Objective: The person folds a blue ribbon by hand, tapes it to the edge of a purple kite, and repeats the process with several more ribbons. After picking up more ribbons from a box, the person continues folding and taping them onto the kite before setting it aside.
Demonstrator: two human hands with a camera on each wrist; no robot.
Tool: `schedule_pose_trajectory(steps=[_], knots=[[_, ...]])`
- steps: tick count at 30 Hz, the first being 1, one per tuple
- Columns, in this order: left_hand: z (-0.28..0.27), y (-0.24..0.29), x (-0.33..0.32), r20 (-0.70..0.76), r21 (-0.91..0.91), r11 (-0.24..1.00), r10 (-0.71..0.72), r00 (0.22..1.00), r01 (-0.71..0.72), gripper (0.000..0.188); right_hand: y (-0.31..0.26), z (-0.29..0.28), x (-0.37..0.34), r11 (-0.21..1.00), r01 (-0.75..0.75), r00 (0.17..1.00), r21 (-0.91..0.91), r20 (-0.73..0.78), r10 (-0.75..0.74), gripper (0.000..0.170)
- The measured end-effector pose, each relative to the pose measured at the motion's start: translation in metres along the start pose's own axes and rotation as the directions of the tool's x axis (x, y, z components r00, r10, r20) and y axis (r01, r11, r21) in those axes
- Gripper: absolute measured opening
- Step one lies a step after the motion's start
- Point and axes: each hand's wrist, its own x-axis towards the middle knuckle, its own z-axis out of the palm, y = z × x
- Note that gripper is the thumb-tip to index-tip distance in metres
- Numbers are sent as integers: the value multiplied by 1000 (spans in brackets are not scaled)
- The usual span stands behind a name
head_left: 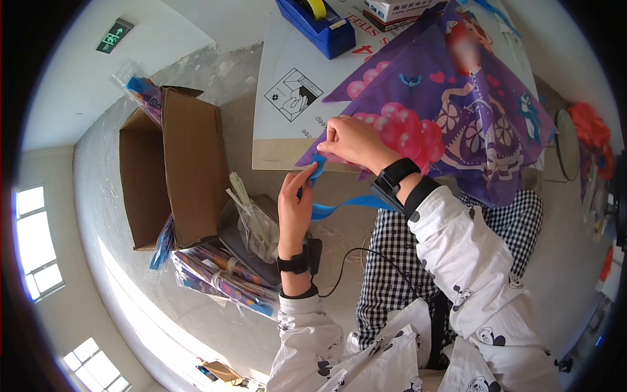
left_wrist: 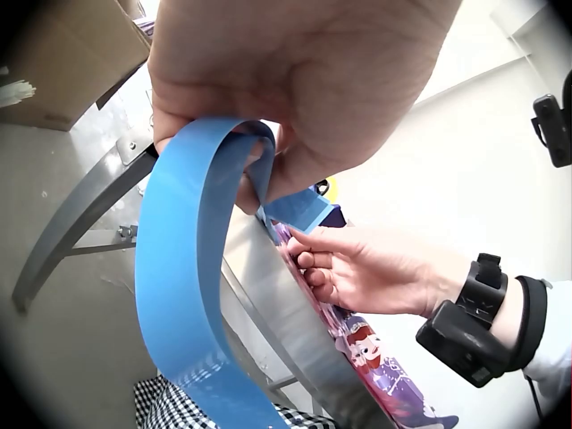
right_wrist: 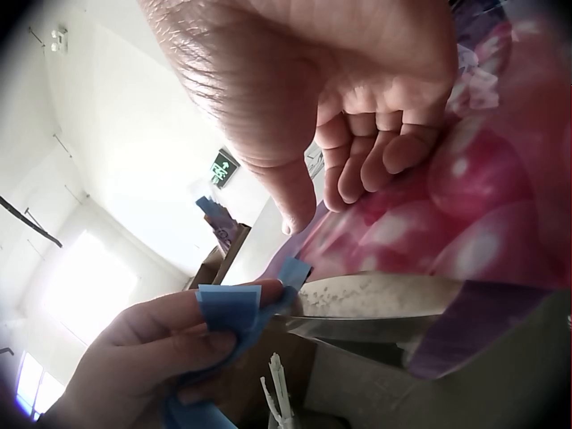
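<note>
At the table's (head_left: 274, 134) near edge, the left hand (head_left: 295, 208) pinches a blue ribbon (head_left: 349, 202), one end by the corner of the kite (head_left: 480, 130). The right hand (head_left: 358, 142) curls its fingers at the kite; whether it grips anything, I can't tell. Bare tabletop runs left of the kite. "STEEL" shows near the dispenser (head_left: 320, 32), "TAPE DISPENSER" on a box (head_left: 398, 10).

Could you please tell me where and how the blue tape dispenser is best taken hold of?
I would grip the blue dispenser by its long sides, from above, thumb opposite fingers: its body is an elongated block resting on the white board, with yellow tape showing on top.
</note>
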Motion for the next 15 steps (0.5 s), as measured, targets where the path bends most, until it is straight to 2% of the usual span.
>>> schedule_pose_trajectory(steps=[6,15], knots=[[2,-1,2,23,7,1000,28,999,-28,40,1,1,0,999,39,999,-10,-30,-40,33],[4,4,7,37,-8,998,60,998,-60,39,-1,-2,0,1000,0,1000,4,9,0,32]])
